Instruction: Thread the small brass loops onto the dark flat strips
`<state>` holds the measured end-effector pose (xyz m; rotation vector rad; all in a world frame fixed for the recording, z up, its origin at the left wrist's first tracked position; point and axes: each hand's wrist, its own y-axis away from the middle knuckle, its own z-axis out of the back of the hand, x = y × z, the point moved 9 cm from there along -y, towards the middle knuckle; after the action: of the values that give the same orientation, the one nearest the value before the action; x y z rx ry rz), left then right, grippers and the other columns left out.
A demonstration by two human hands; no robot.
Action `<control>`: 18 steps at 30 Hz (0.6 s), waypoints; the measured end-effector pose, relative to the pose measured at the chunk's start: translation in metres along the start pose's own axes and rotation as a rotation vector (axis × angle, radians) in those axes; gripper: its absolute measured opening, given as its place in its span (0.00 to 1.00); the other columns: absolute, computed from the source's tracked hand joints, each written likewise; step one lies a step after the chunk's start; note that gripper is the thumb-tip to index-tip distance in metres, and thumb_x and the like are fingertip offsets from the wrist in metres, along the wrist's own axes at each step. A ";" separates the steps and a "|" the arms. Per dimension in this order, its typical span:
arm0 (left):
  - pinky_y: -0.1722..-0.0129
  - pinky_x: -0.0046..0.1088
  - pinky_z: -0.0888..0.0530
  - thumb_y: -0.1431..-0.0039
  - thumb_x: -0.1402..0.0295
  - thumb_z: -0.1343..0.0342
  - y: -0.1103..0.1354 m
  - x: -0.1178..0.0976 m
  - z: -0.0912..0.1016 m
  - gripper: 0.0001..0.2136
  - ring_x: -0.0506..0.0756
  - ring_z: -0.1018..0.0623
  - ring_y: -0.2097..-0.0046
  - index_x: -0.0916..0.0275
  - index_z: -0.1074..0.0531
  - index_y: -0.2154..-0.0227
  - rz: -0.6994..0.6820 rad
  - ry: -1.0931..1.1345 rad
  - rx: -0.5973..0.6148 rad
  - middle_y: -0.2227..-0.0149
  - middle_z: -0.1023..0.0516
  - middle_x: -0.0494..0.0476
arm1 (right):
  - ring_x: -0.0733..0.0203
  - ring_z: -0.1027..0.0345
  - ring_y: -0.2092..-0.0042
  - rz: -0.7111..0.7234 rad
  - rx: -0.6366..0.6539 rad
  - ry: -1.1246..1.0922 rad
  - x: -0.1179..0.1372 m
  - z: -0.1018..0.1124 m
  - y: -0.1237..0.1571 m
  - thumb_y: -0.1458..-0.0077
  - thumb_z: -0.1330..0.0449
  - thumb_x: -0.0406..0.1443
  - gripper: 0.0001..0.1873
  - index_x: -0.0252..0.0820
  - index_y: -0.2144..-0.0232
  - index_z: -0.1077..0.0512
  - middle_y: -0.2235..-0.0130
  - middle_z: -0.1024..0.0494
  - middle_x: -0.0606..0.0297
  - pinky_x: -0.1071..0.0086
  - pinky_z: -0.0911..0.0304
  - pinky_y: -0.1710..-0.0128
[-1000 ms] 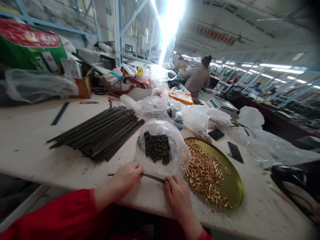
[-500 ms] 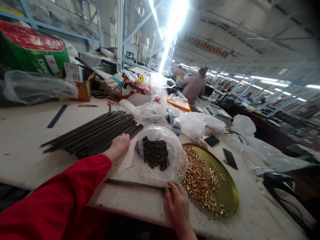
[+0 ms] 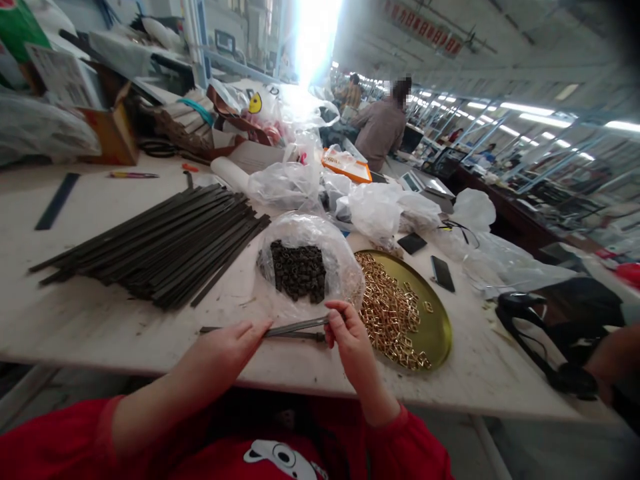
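A thin dark strap (image 3: 298,325) runs between my hands just above the table's front part. My left hand (image 3: 225,353) is closed on it, with the fingers stretched along it. The thumb and forefinger of my right hand (image 3: 349,337) pinch the strap's right end. Just below it lies a second dark strap (image 3: 293,334) with a small dark loop near its right end; its left part passes behind my left hand. Beyond my hands, a clear plastic bag (image 3: 345,257) lies open, full of small black loops (image 3: 299,270).
To the left lies a pile of dark straps (image 3: 165,243). A round gold tray (image 3: 437,320) holds many gold-coloured buckles (image 3: 387,307). A phone (image 3: 443,273), plastic bags (image 3: 375,213) and a pen (image 3: 134,175) are on the table. Another person (image 3: 383,130) sits farther back.
My left hand has come from the strap pile toward my right hand, and a strap is now held between them. My right hand has risen into a pinch. The view has shifted.
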<state>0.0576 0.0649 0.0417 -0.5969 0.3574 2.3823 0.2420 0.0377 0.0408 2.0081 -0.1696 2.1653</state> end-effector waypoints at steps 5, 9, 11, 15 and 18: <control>0.78 0.24 0.34 0.45 0.59 0.58 -0.008 -0.016 -0.031 0.13 0.51 0.31 0.76 0.62 0.34 0.66 0.218 0.722 0.255 0.75 0.30 0.51 | 0.68 0.40 0.78 0.091 0.152 0.528 0.001 -0.024 -0.032 0.40 0.57 0.40 0.14 0.39 0.60 0.35 0.78 0.36 0.71 0.75 0.42 0.78; 0.87 0.18 0.48 0.50 0.61 0.53 -0.012 -0.014 -0.038 0.09 0.45 0.44 0.84 0.62 0.39 0.73 0.435 1.139 0.320 0.82 0.41 0.43 | 0.59 0.35 0.62 0.124 0.035 0.767 0.002 -0.009 -0.074 0.43 0.51 0.34 0.10 0.38 0.63 0.32 0.64 0.30 0.58 0.66 0.40 0.62; 0.87 0.18 0.49 0.51 0.60 0.51 -0.013 -0.012 -0.039 0.10 0.44 0.45 0.84 0.62 0.39 0.74 0.455 1.227 0.311 0.82 0.41 0.42 | 0.55 0.35 0.61 0.107 0.014 0.868 -0.004 -0.006 -0.088 0.46 0.47 0.31 0.06 0.37 0.66 0.31 0.62 0.31 0.55 0.63 0.42 0.59; 0.88 0.18 0.50 0.53 0.60 0.48 -0.014 -0.008 -0.042 0.11 0.43 0.45 0.84 0.63 0.37 0.72 0.496 1.280 0.294 0.79 0.38 0.43 | 0.53 0.35 0.61 0.071 0.022 0.973 -0.017 -0.007 -0.095 0.47 0.46 0.30 0.06 0.38 0.66 0.31 0.62 0.31 0.55 0.62 0.43 0.60; 0.87 0.17 0.50 0.53 0.60 0.47 -0.016 -0.007 -0.045 0.13 0.43 0.45 0.84 0.63 0.35 0.66 0.509 1.309 0.288 0.78 0.37 0.44 | 0.55 0.36 0.60 0.051 0.036 0.970 -0.023 -0.007 -0.095 0.49 0.44 0.30 0.06 0.39 0.66 0.32 0.61 0.31 0.56 0.64 0.43 0.59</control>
<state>0.0875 0.0552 0.0048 -2.0415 1.4948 1.9273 0.2564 0.1304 0.0133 0.7725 -0.0350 2.8839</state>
